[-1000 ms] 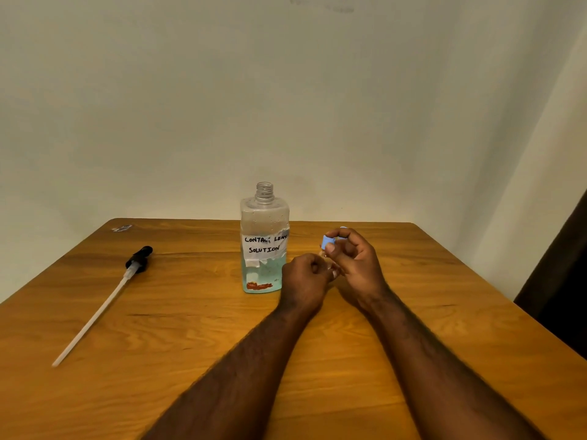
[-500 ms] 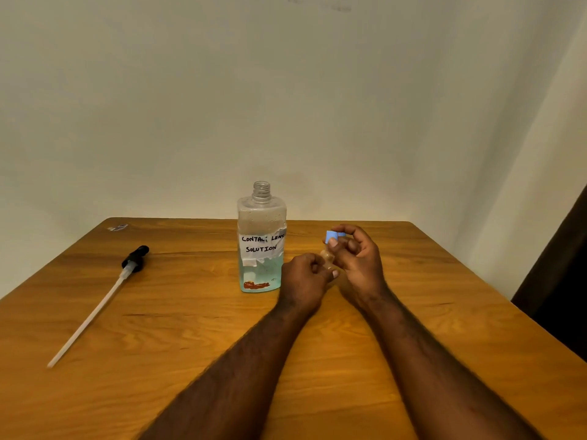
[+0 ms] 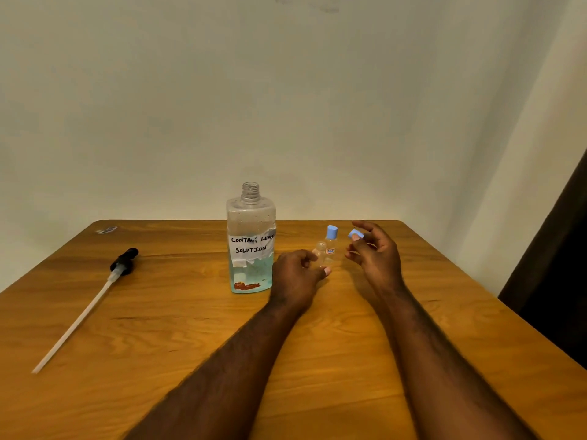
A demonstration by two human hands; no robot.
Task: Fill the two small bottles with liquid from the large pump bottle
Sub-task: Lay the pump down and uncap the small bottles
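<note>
As the right hand [image 3: 376, 256] draws away — the blue cap [image 3: 354, 234] comes off.

The right hand [image 3: 378, 255] is drawing away to the right of the left hand [image 3: 295, 274], where a second ago the two were huddled together; it is carrying the blue cap [image 3: 354, 234] with it, pinched between thumb and finger, so the cap is now sitting apart from the uncapped small bottle [image 3: 320, 254] that the left hand is gripping, rather than just above its neck; in the gap opening between the hands, a second small bottle [image 3: 331, 244], capped in blue, is coming into view.
</note>
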